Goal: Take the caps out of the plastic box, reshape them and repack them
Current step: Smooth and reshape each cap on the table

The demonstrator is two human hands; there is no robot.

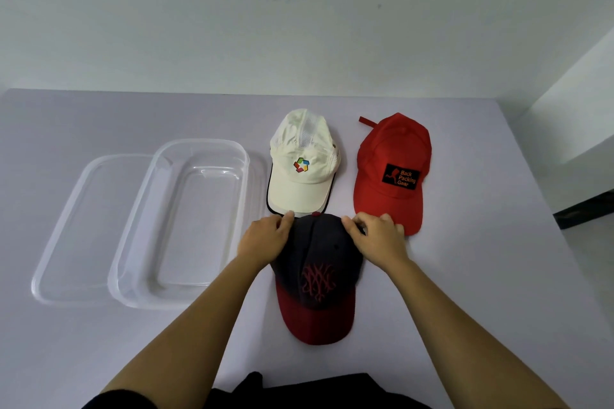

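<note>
Plain indoor room: bare white wall [299, 10], pale table [481, 276].

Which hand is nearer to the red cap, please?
Right. The right hand lies just beside the brim of the red cap; the left hand is across the dark cap, farther away.

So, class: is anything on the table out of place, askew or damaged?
Nothing is damaged or spilled. One oddity: the clear box sits off-centre on its lid, which sticks out left. The left hand and right hand grip the dark cap.
</note>
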